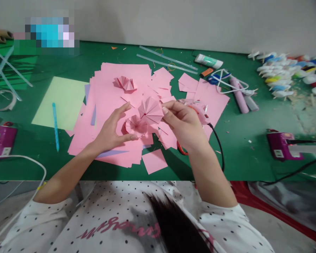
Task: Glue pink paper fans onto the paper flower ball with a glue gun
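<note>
My right hand (184, 123) pinches a folded pink paper fan (150, 111) by its edge, above the pile of pink paper squares (107, 88). My left hand (113, 128) rests on the pile, its fingers curved around a second folded pink piece (136, 125) that it touches just below the fan. A third folded pink piece (125, 84) lies farther back on the pile. A pink glue gun (197, 107) with a black cord lies just behind my right hand.
A pale yellow sheet (61, 102) with a blue pen (55, 124) lies at the left. Glue sticks (165, 61), a white tube (208, 60), scissors (216, 78) and rolled paper (239, 96) lie at the back right. Purple power strips (284, 146) sit at both sides.
</note>
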Demonstrator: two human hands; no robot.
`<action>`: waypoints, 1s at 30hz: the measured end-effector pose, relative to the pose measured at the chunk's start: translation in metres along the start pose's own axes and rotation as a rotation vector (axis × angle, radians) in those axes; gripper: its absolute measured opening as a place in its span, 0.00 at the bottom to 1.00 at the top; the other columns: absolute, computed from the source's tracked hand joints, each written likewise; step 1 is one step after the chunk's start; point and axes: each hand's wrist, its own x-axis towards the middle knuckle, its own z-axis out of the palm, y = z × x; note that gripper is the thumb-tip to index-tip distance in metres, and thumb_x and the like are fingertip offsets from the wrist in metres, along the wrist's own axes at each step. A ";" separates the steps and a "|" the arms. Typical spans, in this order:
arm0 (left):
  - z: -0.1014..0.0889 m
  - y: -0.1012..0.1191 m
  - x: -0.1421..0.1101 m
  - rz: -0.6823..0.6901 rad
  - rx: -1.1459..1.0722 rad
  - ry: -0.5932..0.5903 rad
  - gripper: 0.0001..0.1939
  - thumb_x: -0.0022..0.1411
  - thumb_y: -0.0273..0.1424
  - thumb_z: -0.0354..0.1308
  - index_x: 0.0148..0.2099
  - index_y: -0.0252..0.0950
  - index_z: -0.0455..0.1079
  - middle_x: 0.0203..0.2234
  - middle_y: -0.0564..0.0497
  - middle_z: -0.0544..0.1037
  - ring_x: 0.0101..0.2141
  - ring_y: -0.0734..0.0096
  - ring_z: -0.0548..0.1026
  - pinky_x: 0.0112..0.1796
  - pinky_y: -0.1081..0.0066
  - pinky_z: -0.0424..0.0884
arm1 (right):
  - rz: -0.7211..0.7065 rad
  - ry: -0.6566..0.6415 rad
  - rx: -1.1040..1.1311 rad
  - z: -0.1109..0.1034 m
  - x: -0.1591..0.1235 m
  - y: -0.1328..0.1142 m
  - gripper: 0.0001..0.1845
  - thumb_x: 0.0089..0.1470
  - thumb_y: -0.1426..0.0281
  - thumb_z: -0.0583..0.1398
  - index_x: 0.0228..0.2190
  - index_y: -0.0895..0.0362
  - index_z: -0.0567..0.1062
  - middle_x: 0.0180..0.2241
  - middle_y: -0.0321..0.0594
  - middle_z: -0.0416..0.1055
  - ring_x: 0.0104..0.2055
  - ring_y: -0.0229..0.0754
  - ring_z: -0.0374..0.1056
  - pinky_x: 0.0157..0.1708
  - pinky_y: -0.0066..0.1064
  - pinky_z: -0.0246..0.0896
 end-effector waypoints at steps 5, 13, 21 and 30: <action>0.000 0.007 -0.001 0.024 -0.046 0.065 0.33 0.71 0.57 0.56 0.71 0.47 0.65 0.69 0.42 0.70 0.69 0.50 0.69 0.66 0.45 0.71 | -0.177 -0.041 -0.300 0.011 -0.010 -0.002 0.16 0.69 0.54 0.58 0.42 0.52 0.77 0.36 0.38 0.80 0.36 0.40 0.77 0.37 0.34 0.73; 0.002 0.007 0.000 -0.005 0.030 0.194 0.28 0.78 0.52 0.46 0.64 0.41 0.73 0.61 0.42 0.77 0.61 0.60 0.77 0.61 0.54 0.76 | -0.711 -0.066 -0.999 0.029 -0.033 0.022 0.14 0.68 0.78 0.57 0.46 0.50 0.79 0.53 0.42 0.84 0.62 0.51 0.75 0.56 0.46 0.71; -0.001 0.012 0.000 0.144 0.190 0.123 0.21 0.77 0.46 0.51 0.62 0.47 0.76 0.62 0.47 0.78 0.64 0.60 0.74 0.65 0.52 0.72 | -0.742 -0.038 -1.092 0.034 -0.037 0.032 0.16 0.68 0.78 0.58 0.47 0.50 0.81 0.54 0.44 0.84 0.62 0.53 0.76 0.55 0.47 0.72; 0.002 0.007 -0.001 0.126 0.335 0.145 0.17 0.76 0.42 0.56 0.58 0.44 0.80 0.61 0.46 0.79 0.62 0.59 0.75 0.63 0.53 0.73 | -0.735 -0.042 -1.045 0.034 -0.039 0.035 0.14 0.67 0.78 0.59 0.47 0.53 0.82 0.54 0.47 0.83 0.62 0.54 0.76 0.56 0.48 0.77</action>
